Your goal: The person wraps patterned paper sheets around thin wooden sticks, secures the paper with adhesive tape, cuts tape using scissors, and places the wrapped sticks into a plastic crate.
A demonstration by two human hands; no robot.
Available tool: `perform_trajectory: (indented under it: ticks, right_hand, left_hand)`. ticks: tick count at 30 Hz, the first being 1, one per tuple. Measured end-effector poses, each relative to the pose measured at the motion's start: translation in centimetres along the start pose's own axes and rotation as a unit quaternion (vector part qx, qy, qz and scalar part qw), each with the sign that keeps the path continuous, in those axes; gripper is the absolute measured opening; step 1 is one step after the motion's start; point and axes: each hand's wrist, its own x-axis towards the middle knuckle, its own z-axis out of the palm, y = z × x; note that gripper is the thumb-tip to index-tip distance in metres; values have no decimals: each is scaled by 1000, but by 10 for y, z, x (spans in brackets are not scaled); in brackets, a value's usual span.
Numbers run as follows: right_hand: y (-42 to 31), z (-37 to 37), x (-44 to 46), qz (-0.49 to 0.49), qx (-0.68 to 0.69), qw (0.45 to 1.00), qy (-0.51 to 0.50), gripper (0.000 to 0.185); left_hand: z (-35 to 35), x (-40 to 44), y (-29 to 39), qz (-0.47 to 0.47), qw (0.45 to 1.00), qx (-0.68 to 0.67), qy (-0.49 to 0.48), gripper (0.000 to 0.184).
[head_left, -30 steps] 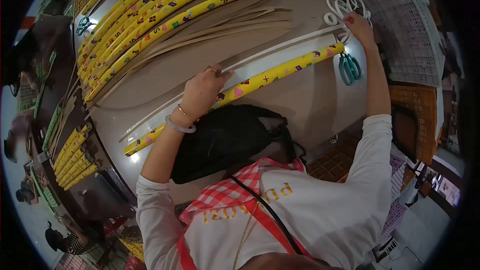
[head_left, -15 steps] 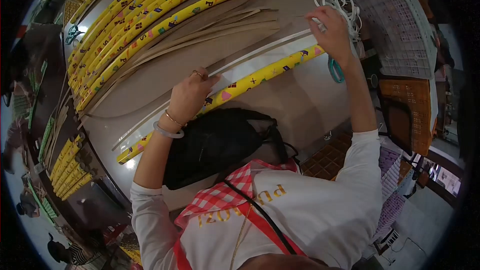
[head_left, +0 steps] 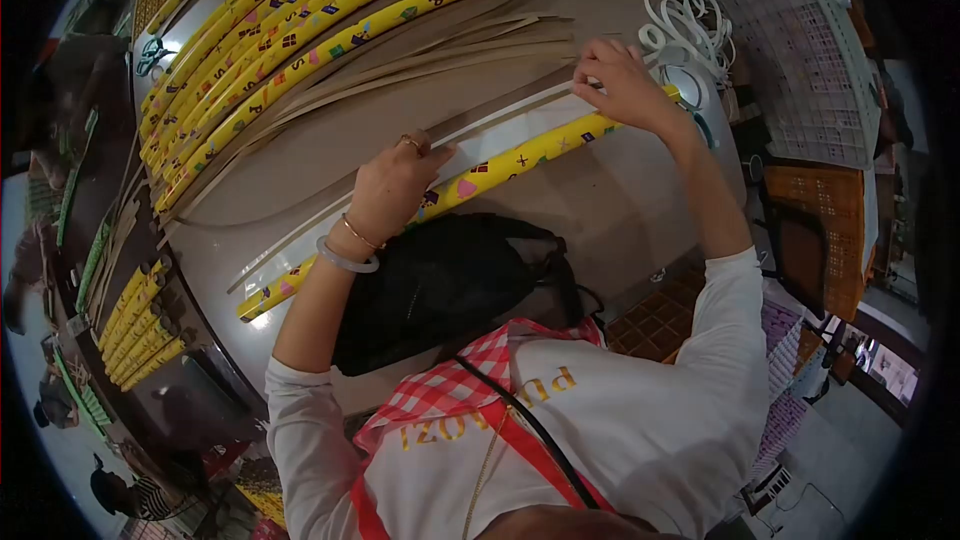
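Observation:
A long yellow patterned tube (head_left: 520, 160) lies slantwise across the table before me. Along its far side runs a thin pale strip (head_left: 510, 112), with a whitish band between the two. My left hand (head_left: 392, 185), ringed and wearing bracelets, rests over the tube and the band. Its fingers are bent; whatever lies under their tips is hidden. Farther right, my right hand (head_left: 625, 88) is closed at the strip's right part, thumb and fingers pinched together there. The tube's right end shows just past that wrist.
Several yellow patterned tubes (head_left: 300, 65) lie at the far left, beside loose brown strips (head_left: 400, 80). A black bag (head_left: 430, 285) sits near my body. White coiled strips (head_left: 690, 30) and a pale crate (head_left: 780, 50) are on the right. Other people are at the left edge.
My right hand has slid left and slightly down along the strip, fingers more curled. The tube's right end now shows beyond my wrist. My left hand stays nearly in place.

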Motion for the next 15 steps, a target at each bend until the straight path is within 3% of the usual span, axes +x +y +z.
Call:
perform_trajectory:
  ticks: [7, 15]
  right_hand:
    - [7, 13, 1, 1, -68, 996, 56, 14]
    - [5, 13, 4, 36, -68, 996, 36, 12]
  left_hand:
    - [-3, 1, 3, -7, 1000, 1, -1, 34]
    - [-4, 1, 3, -9, 1000, 10, -14, 34]
